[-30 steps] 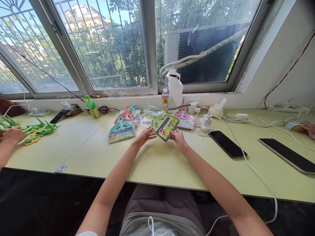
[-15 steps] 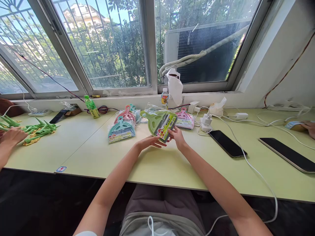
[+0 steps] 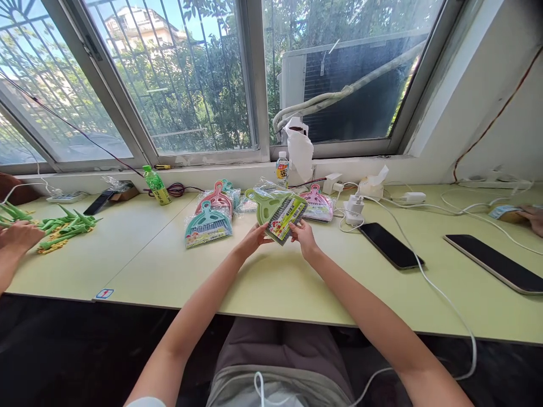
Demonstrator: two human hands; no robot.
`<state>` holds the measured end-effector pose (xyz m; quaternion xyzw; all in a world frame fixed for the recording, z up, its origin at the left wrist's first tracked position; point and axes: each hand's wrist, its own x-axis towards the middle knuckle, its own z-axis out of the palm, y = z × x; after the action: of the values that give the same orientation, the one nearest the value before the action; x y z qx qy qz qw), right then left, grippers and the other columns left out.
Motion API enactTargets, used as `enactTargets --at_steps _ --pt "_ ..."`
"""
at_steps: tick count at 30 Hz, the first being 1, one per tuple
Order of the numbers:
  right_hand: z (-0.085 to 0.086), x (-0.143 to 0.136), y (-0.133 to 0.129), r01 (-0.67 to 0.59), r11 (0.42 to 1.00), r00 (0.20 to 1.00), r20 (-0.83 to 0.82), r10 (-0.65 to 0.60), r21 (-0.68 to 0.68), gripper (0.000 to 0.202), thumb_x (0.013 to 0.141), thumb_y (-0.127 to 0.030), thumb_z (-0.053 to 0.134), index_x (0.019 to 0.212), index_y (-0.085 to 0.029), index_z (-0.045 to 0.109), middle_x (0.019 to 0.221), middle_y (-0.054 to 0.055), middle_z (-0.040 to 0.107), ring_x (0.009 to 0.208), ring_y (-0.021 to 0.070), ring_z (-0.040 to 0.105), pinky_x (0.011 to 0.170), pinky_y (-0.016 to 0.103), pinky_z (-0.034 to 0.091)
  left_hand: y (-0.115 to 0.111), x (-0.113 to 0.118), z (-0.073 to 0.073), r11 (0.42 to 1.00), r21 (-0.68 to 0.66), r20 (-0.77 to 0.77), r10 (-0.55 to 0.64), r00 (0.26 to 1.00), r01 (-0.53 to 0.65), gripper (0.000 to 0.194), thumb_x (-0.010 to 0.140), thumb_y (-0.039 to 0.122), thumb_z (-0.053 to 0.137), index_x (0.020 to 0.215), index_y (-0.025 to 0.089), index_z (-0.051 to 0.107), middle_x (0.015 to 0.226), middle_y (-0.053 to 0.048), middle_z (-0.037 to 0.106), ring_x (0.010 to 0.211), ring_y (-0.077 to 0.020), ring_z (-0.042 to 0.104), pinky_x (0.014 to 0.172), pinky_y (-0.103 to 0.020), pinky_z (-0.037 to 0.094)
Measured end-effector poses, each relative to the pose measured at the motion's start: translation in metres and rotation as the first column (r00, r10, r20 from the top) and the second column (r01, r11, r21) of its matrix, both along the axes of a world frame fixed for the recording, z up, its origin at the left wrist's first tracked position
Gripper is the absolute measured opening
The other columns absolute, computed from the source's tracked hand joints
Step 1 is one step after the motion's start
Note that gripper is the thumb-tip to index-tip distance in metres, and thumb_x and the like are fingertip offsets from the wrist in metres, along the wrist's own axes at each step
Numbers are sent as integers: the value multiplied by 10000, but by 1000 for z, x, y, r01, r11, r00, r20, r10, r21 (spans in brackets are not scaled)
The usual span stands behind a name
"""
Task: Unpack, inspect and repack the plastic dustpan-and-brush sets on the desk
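A green dustpan set (image 3: 266, 208) in clear film is held at a tilt above the tabletop (image 3: 271, 288), between the left hand (image 3: 251, 240) and the right hand (image 3: 306, 240). Its lower left edge is supported by the left fingers, partly hidden behind the package, while its lower right edge is gripped between the right thumb and fingers. The yellow label (image 3: 288, 217) is turned toward the camera, and dark bristles are shown beside it. To the left, a teal dustpan set (image 3: 207, 226) is laid flat, with a red dustpan set (image 3: 217, 198) just behind it; to the right, a pink dustpan set (image 3: 317, 206) is partly covered by the held package. A clear bottle (image 3: 282, 169) is stood upright behind. Farther right, a dark phone (image 3: 390, 246) is crossed at its edge by a white cable (image 3: 445, 297), and a larger dark-screened device (image 3: 494, 263) is placed beyond. At the far left, green bundles (image 3: 70, 226) are touched by another person's hand (image 3: 21, 234).
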<state>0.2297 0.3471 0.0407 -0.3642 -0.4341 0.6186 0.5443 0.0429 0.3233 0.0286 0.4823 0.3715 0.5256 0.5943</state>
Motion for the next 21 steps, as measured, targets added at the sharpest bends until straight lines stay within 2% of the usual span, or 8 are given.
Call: enactTargets --at_steps 2,7,9,11,14,16,18,21 --pt "0 0 0 8 1000 1000 17 -8 8 352 642 -331 723 916 -191 554 774 29 697 501 115 566 389 203 315 -4 9 -1 998 -54 -21 -37 999 35 552 827 482 685 1276 188 555 1207 -136 682 1104 -273 654 953 -469 517" --pt "1 -1 -2 50 999 998 27 -50 -4 362 645 -368 730 913 -187 567 751 23 686 457 99 524 386 201 232 -17 20 6 946 -104 -131 -318 939 306 578 867 551 614 1333 218 538 1362 -174 586 1168 -320 633 957 -486 494" --pt "1 -1 -3 57 998 998 18 -57 -15 357 639 -355 725 909 -180 570 755 28 687 466 97 530 388 197 218 -17 18 9 937 -107 -163 -345 924 331 592 859 573 610 1325 213 551 1379 -176 571 1182 -325 623 966 -485 488" --pt "1 -3 -3 55 998 998 3 -55 -15 353 633 -334 718 912 -174 572 777 39 697 487 99 545 389 194 216 -14 13 9 956 -105 -164 -290 943 275 619 841 590 622 1309 191 563 1343 -179 598 1172 -321 626 968 -486 491" --pt "1 -4 -4 52 998 999 -4 -52 -19 361 628 -328 717 921 -176 571 811 49 710 516 107 573 386 188 219 -6 7 7 995 -56 -113 -86 990 80 615 813 555 668 1275 162 573 1274 -166 644 1136 -297 640 970 -475 502" --pt "1 -4 -4 47 999 999 -2 -47 -27 363 626 -337 724 915 -183 568 807 43 711 511 105 570 383 185 228 -3 6 5 1000 -18 -77 9 997 -10 607 783 515 715 1256 162 575 1257 -151 655 1122 -286 643 963 -462 513" --pt "1 -4 -4 38 999 999 2 -38 -27 363 619 -343 733 901 -187 565 793 39 710 506 105 567 383 185 236 -2 7 3 1000 3 -67 30 997 -30 627 748 488 758 1258 176 571 1259 -139 656 1115 -285 644 947 -456 526" --pt "2 -5 -5 47 999 999 12 -46 -5 392 594 -340 753 909 -195 571 793 40 715 543 125 591 387 185 240 -6 11 1 1000 0 -110 -11 994 11 628 720 452 794 1250 186 586 1261 -137 654 1111 -288 643 921 -450 538"
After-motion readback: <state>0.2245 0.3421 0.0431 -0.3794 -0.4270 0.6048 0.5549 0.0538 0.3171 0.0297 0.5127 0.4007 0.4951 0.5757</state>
